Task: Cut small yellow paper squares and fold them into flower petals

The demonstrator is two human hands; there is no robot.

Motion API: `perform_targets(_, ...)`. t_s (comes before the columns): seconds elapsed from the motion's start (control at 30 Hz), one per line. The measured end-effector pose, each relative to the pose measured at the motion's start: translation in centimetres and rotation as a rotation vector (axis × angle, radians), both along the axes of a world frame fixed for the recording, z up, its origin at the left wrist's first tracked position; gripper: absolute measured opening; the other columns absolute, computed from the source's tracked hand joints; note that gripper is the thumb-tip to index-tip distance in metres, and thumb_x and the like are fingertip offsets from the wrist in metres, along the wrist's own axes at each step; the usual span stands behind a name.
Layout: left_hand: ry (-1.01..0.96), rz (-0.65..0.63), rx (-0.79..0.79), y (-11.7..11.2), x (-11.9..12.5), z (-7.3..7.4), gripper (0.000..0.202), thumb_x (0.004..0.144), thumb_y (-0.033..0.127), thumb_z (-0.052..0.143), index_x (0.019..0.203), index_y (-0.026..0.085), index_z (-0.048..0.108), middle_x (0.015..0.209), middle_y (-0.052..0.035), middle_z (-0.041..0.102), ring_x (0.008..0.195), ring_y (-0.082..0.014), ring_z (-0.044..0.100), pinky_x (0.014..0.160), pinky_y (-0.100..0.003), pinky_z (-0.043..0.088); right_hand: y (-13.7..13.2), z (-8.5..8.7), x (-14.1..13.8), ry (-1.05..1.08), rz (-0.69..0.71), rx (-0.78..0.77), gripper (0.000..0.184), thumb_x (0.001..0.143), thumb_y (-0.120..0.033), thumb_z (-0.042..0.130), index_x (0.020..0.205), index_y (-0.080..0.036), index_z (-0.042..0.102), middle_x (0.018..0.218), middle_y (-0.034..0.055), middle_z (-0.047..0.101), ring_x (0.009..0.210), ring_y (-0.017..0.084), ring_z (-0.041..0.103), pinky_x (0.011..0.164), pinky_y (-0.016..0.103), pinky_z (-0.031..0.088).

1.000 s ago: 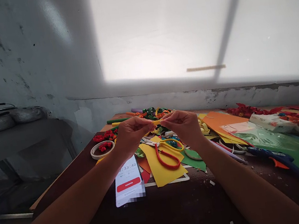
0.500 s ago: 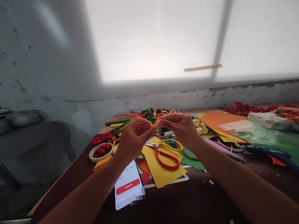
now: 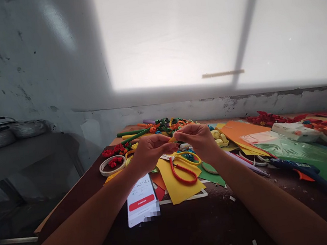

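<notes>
Between the fingertips of both hands is a small piece of yellow-orange paper (image 3: 171,139), mostly covered by the fingers. My left hand (image 3: 152,150) pinches it from the left, thumb and fingers closed. From the right, my right hand (image 3: 198,138) pinches its other end. Just below the hands lie scissors with red and yellow handles (image 3: 185,176), on top of a yellow paper sheet (image 3: 179,192). A phone (image 3: 141,205) with a lit screen rests by my left forearm.
Left of my hands, a tape roll (image 3: 104,172) surrounds red paper flowers. Rolled green paper (image 3: 138,136) and paper strips lie behind. Orange sheets (image 3: 239,130), a tissue pack (image 3: 295,131) and a dark blue glue gun (image 3: 292,165) are at the right. Pots (image 3: 28,128) stand far left.
My left hand has shifted slightly right, its fingers now closer around the paper piece and nearer my right hand. The whole view has shifted a little.
</notes>
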State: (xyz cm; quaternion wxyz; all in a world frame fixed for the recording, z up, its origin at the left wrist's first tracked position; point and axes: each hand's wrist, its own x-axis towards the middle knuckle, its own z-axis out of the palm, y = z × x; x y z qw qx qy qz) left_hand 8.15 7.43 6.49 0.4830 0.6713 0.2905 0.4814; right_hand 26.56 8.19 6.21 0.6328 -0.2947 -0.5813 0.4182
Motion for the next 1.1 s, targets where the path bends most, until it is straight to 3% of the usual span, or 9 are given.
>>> perform_targets(0.13, 0.007, -0.048, -0.043, 0.0, -0.1, 0.1, 0.037, 0.079, 0.046, 0.083, 0.09, 0.011, 0.078, 0.087, -0.0137, 0.082, 0.078, -0.0232, 0.079, 0.074, -0.034, 0.065, 0.4, -0.2, 0.4, 0.039, 0.016, 0.025, 0.027, 0.057, -0.042, 0.096, 0.066, -0.023, 0.079, 0.069, 0.0024, 0.076, 0.061, 0.014, 0.062, 0.06, 0.029, 0.05)
perform_targets(0.27, 0.046, 0.056, 0.112, -0.1, 0.0, -0.3, 0.036, 0.082, 0.049, 0.079, 0.089, 0.013, 0.076, 0.081, -0.0099, 0.081, 0.077, -0.0228, 0.079, 0.074, -0.034, 0.065, 0.6, -0.3, 0.6, 0.089, 0.05, -0.026, 0.025, 0.063, -0.041, 0.095, 0.066, -0.022, 0.078, 0.066, 0.0008, 0.072, 0.063, 0.013, 0.063, 0.066, 0.029, 0.052)
perform_targets(0.4, 0.127, 0.069, 0.226, 0.1, 0.2, -0.9, 0.038, 0.088, 0.053, 0.071, 0.085, 0.015, 0.072, 0.077, -0.0083, 0.08, 0.074, -0.0211, 0.078, 0.071, -0.031, 0.064, 0.5, -0.3, 0.4, 0.124, 0.057, -0.041, 0.026, 0.063, -0.04, 0.095, 0.066, -0.021, 0.076, 0.064, -0.0009, 0.07, 0.062, 0.012, 0.061, 0.068, 0.027, 0.053)
perform_targets(0.63, 0.148, 0.059, 0.214, 0.0, 0.4, -1.1, 0.036, 0.089, 0.052, 0.071, 0.087, 0.016, 0.072, 0.078, -0.0071, 0.079, 0.073, -0.0201, 0.077, 0.072, -0.031, 0.064, 0.2, 0.0, 0.0, 0.007, 0.039, -0.059, 0.038, 0.052, -0.045, 0.097, 0.061, -0.018, 0.072, 0.06, 0.0008, 0.068, 0.056, 0.012, 0.057, 0.056, 0.026, 0.048)
perform_targets(0.8, 0.162, 0.023, 0.195, 0.0, 0.4, -0.7, 0.034, 0.089, 0.05, 0.071, 0.082, 0.016, 0.071, 0.075, -0.0068, 0.078, 0.069, -0.0192, 0.076, 0.07, -0.03, 0.063, 0.2, 0.3, 0.4, 0.049, -0.064, -0.032, 0.038, 0.057, -0.05, 0.094, 0.059, -0.02, 0.071, 0.061, 0.0021, 0.069, 0.058, 0.014, 0.06, 0.06, 0.028, 0.054)
perform_targets(0.93, 0.154, -0.009, 0.188, 0.1, 0.2, -0.4, 0.036, 0.092, 0.049, 0.067, 0.078, 0.016, 0.068, 0.069, -0.0063, 0.076, 0.064, -0.0179, 0.073, 0.064, -0.028, 0.06, 0.5, -0.2, 0.2, 0.111, -0.036, -0.018, 0.038, 0.062, -0.049, 0.092, 0.059, -0.021, 0.067, 0.06, 0.0003, 0.067, 0.059, 0.013, 0.06, 0.063, 0.028, 0.054)
perform_targets(1.1, 0.194, 0.112, 0.252, 0.0, 0.1, -0.3, 0.036, 0.096, 0.047, 0.06, 0.074, 0.018, 0.06, 0.059, 0.0002, 0.065, 0.055, -0.0128, 0.062, 0.059, -0.024, 0.05, 1.2, -1.0, -0.2, 0.17, 0.023, 0.0, 0.036, 0.069, -0.047, 0.09, 0.063, -0.02, 0.067, 0.064, -0.0011, 0.065, 0.062, 0.012, 0.059, 0.065, 0.026, 0.051)
